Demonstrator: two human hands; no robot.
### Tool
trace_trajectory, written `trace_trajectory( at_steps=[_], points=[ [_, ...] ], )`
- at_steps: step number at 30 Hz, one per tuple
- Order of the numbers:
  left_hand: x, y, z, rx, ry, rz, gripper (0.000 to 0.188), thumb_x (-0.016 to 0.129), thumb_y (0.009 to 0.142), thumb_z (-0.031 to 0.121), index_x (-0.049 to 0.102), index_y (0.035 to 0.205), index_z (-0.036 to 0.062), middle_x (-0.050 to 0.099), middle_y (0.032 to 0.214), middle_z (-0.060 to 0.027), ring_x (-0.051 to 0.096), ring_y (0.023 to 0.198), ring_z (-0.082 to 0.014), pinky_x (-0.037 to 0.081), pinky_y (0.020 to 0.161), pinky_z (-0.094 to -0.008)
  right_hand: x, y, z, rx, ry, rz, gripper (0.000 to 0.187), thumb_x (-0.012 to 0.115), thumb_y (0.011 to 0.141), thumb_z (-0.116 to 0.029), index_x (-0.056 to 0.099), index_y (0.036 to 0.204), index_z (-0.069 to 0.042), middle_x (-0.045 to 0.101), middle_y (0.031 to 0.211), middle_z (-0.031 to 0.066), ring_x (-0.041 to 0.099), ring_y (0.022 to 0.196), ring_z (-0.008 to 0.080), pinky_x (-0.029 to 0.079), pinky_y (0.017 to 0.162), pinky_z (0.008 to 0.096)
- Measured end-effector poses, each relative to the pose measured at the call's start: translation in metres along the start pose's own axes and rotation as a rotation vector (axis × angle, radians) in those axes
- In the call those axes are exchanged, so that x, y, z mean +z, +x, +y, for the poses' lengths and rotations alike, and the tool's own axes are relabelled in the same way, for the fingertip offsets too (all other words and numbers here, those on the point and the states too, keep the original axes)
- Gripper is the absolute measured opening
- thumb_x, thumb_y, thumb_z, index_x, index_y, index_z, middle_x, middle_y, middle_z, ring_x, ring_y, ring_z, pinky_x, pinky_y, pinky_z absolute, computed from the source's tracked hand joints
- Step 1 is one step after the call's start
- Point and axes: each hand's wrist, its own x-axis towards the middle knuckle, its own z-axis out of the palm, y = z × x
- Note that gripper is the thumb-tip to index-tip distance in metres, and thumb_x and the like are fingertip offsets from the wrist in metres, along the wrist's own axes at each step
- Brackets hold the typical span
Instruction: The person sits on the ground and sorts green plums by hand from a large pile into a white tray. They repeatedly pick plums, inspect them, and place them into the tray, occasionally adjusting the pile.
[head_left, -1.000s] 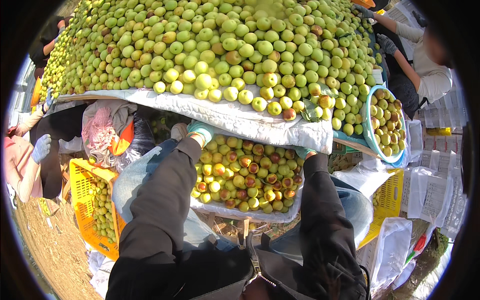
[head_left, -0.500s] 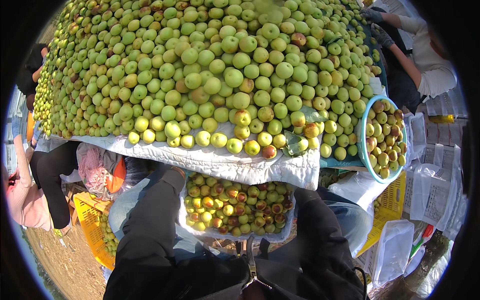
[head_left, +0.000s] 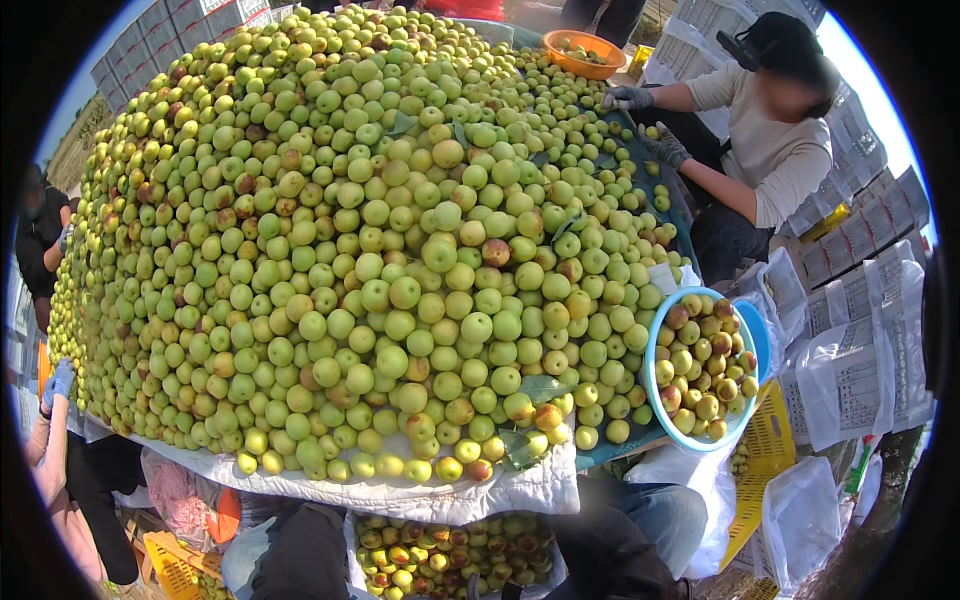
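Note:
A large heap of small round green fruits [head_left: 390,260], which look like jujubes, covers the table in front of me. Some have red-brown patches. Below the edge of a white quilted cloth [head_left: 400,497], a lined crate [head_left: 553,570] holds redder fruits [head_left: 440,555]. My dark left sleeve [head_left: 303,555] and right sleeve [head_left: 610,545] flank this crate. Both my hands are hidden from view near the cloth's edge, so I cannot see what they hold. A light blue basin [head_left: 655,375] of reddish-brown fruits stands at the heap's right corner.
At the right, a co-worker in grey gloves [head_left: 668,148] reaches to the heap. Another person's blue-gloved hand [head_left: 62,378] touches its left side. Yellow crates [head_left: 765,450] flank my legs. An orange basin [head_left: 583,53] sits at the back; stacked white boxes [head_left: 845,370] stand at right.
My view has tilted up, so the heap's top, the orange basin and more of the co-worker now show. My sleeves and the lined crate sit lower in the picture.

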Motion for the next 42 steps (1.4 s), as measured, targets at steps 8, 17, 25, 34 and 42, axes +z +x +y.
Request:
trace_trajectory(
  at_steps=[8, 17, 25, 34, 42],
  points=[
    [0.010, 0.007, -0.010, -0.046, -0.064, -0.012, 0.043, 0.045, 0.093, 0.039, 0.058, 0.113, 0.0032, 0.062, 0.104, -0.0201, 0.059, 0.102, -0.0339, 0.048, 0.082, -0.0390, 0.014, 0.001, -0.001, 0.086, 0.040, -0.015, 0.043, 0.037, 0.096, -0.041, 0.058, 0.107, -0.006, 0.063, 0.098, 0.0178, 0.061, 0.088, 0.0348, 0.047, 0.078, 0.0420],
    [0.029, -0.027, -0.040, -0.021, -0.193, 0.035, 0.044, 0.044, 0.095, 0.039, 0.059, 0.110, 0.0014, 0.063, 0.101, -0.0219, 0.059, 0.101, -0.0353, 0.048, 0.080, -0.0387, 0.043, -0.041, 0.042, 0.110, 0.084, 0.038, 0.043, 0.033, 0.098, -0.038, 0.060, 0.101, -0.004, 0.065, 0.090, 0.0185, 0.063, 0.080, 0.0352, 0.049, 0.072, 0.0428],
    [0.053, -0.113, -0.089, -0.081, -0.385, 0.084, 0.045, 0.042, 0.095, 0.040, 0.060, 0.107, -0.0003, 0.064, 0.098, -0.0235, 0.059, 0.100, -0.0365, 0.049, 0.079, -0.0385, 0.070, -0.104, 0.108, 0.400, -0.007, 0.141, 0.045, 0.030, 0.100, -0.035, 0.061, 0.097, -0.002, 0.067, 0.082, 0.0192, 0.065, 0.074, 0.0355, 0.051, 0.067, 0.0435],
    [0.096, -0.063, -0.144, -0.130, -0.497, 0.082, 0.053, 0.058, 0.084, 0.040, 0.056, 0.118, 0.0000, 0.061, 0.114, -0.0203, 0.059, 0.106, -0.0339, 0.047, 0.086, -0.0396, 0.071, -0.107, 0.132, -0.039, -0.271, -0.037, 0.023, 0.060, 0.085, -0.026, 0.066, 0.093, -0.007, 0.069, 0.082, 0.0128, 0.067, 0.073, 0.0297, 0.053, 0.061, 0.0376],
    [0.155, 0.018, -0.226, 0.322, -0.180, 0.114, 0.040, 0.063, 0.082, 0.021, 0.056, 0.115, -0.0003, 0.063, 0.108, -0.0178, 0.061, 0.102, -0.0325, 0.049, 0.086, -0.0380, 0.105, -0.061, 0.159, -0.153, -0.452, 0.042, 0.018, 0.068, 0.077, -0.024, 0.068, 0.090, -0.011, 0.070, 0.083, 0.0106, 0.068, 0.078, 0.0288, 0.053, 0.065, 0.0396]
  ],
)
